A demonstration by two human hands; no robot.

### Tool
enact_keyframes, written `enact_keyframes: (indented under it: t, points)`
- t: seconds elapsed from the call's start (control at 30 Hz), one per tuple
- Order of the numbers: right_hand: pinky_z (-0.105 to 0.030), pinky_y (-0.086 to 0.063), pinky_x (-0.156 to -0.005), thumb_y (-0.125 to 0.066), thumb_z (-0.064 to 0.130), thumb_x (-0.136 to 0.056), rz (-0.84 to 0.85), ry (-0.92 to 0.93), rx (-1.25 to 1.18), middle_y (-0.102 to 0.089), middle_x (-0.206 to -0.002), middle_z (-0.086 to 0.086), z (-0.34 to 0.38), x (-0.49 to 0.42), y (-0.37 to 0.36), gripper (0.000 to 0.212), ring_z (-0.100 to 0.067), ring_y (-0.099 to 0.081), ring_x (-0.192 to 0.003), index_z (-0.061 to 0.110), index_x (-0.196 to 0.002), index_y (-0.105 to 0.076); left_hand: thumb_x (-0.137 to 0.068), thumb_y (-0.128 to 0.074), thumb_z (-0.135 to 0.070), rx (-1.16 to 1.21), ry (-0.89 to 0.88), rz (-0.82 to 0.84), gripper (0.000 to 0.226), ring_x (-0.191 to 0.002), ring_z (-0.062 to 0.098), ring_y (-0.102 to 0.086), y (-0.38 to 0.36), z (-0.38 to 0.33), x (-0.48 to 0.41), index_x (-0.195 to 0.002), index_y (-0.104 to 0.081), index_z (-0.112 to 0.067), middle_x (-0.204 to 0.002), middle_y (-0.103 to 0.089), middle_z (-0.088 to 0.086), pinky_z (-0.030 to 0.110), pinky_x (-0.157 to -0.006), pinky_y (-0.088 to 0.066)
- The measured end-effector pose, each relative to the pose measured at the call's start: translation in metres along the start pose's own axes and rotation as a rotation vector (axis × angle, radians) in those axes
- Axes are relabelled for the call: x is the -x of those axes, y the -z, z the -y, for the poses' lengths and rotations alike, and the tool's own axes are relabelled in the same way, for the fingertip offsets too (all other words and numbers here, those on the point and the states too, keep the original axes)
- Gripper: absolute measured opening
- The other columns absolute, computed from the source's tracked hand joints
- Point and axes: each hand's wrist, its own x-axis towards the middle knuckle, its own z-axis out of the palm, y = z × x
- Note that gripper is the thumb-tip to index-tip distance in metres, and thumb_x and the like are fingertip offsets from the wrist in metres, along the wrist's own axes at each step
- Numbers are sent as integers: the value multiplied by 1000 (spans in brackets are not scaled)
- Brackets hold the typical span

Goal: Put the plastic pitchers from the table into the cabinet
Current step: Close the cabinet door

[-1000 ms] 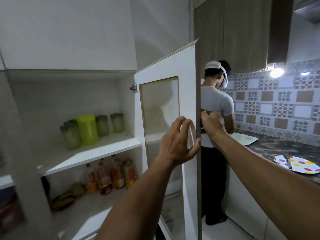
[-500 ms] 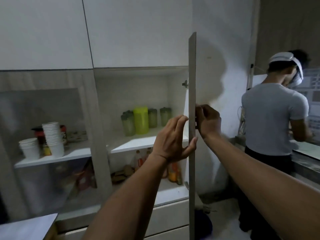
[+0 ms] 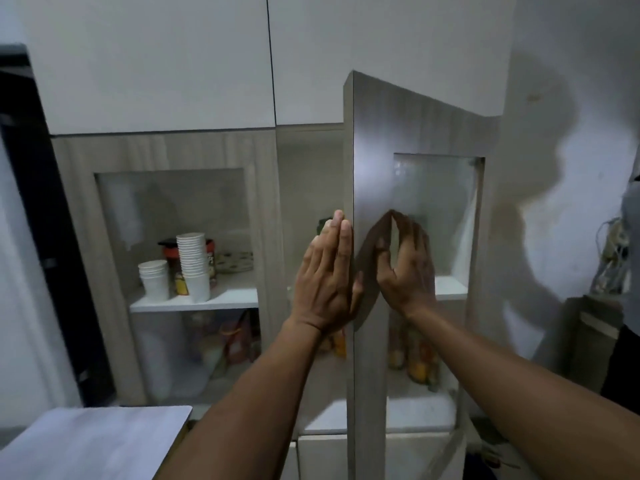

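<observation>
The cabinet door [image 3: 374,150], grey wood with a frosted glass pane, stands only slightly ajar in front of me. My left hand [image 3: 329,278] lies along its free edge, fingers straight behind the edge and thumb over the front. My right hand [image 3: 408,268] is spread flat against the door's outer face, over the lower corner of the glass. The door hides the pitchers on the shelf [image 3: 450,287]; only a dark sliver [image 3: 323,224] shows in the gap above my left fingers.
The closed left compartment holds stacks of white paper cups [image 3: 192,268] behind glass. Bottles [image 3: 415,362] show dimly on the lower shelf. A white table corner [image 3: 97,441] sits at lower left. Another person [image 3: 628,271] stands at the right edge.
The door has swung from wide open to nearly closed, covering the pitchers. My view has turned left, and my right hand has moved from the door's edge onto its front.
</observation>
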Motion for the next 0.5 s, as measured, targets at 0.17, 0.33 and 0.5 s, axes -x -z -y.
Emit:
enact_keyframes:
  t: [0.17, 0.33, 0.5]
  points:
    - [-48, -24, -123, -38, 34, -95, 24, 142, 77, -24, -166, -13, -9, -18, -73, 71, -26, -22, -153, 7, -159, -21, -95, -42, -27, -130, 11, 28, 72, -154, 35, -18, -16, 71, 8, -154, -15, 4, -164, -14, 21, 50, -123, -24]
    - [-47, -19, -125, -33, 34, -99, 38, 219, 142, -2, -169, -11, -17, -33, -132, 72, -24, -7, -157, 8, -160, -5, -100, -33, -31, -235, 9, 68, 67, -155, 32, -13, -39, 128, 9, -156, -11, -1, -165, -12, 18, 47, -126, -14]
    - [-53, -18, -124, -35, 37, -99, 70, 260, 245, -5, -169, -13, -34, -50, -172, 73, -25, -6, -157, 7, -160, -6, -104, -29, -32, -316, -17, 75, 61, -154, 27, -14, -60, 168, 8, -157, -14, -6, -165, -10, 14, 47, -125, -15]
